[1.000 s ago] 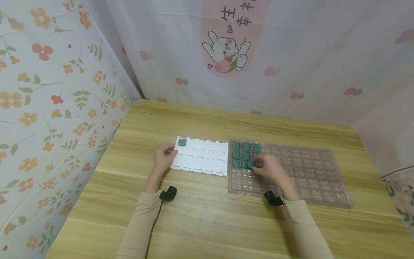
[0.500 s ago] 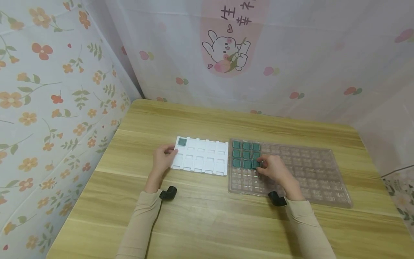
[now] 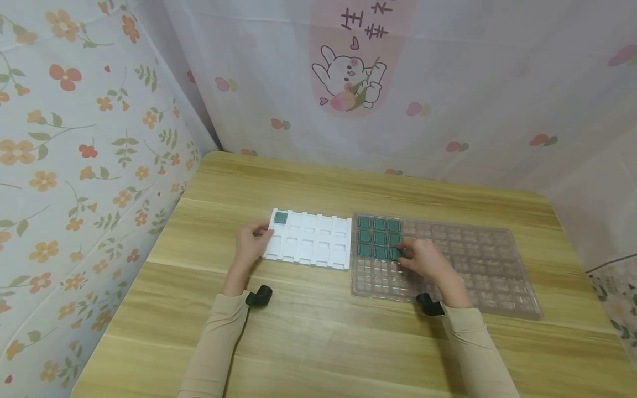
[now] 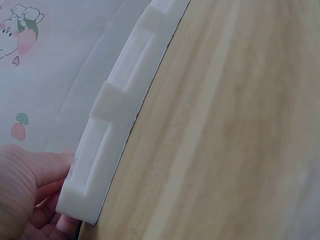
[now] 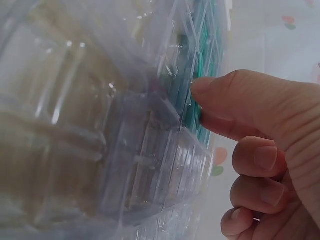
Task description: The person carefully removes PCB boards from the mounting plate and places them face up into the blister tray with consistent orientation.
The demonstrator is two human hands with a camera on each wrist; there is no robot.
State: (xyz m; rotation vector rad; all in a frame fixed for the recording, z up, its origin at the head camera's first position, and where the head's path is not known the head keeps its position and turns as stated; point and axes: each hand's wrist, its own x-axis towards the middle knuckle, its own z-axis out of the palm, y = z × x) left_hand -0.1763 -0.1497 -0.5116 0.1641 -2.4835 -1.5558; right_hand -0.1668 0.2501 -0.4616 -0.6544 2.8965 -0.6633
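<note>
My left hand (image 3: 251,241) grips the left edge of a white plastic tray (image 3: 307,252) with shallow compartments; in the left wrist view the thumb presses on the wall of the white tray (image 4: 102,102). One small green circuit board (image 3: 281,218) lies in its far left compartment. Further right, my right hand (image 3: 427,264) is over a clear blister tray (image 3: 478,265). Its thumb and index finger pinch a green circuit board (image 3: 395,254) in the third row, third column; the right wrist view shows this board (image 5: 196,116) edge-on. Other boards (image 3: 380,237) fill the neighbouring pockets, three rows of three.
Both trays lie side by side on a wood-grain table (image 3: 308,331), nearly touching. A white printed curtain (image 3: 278,66) hangs behind, a floral one (image 3: 89,182) at the left. Black wrist mounts (image 3: 259,297) sit on both wrists.
My right hand has moved slightly right, from a tilted board in the third row's second column to the third column. The second-column board now lies flat. My left hand has stayed put.
</note>
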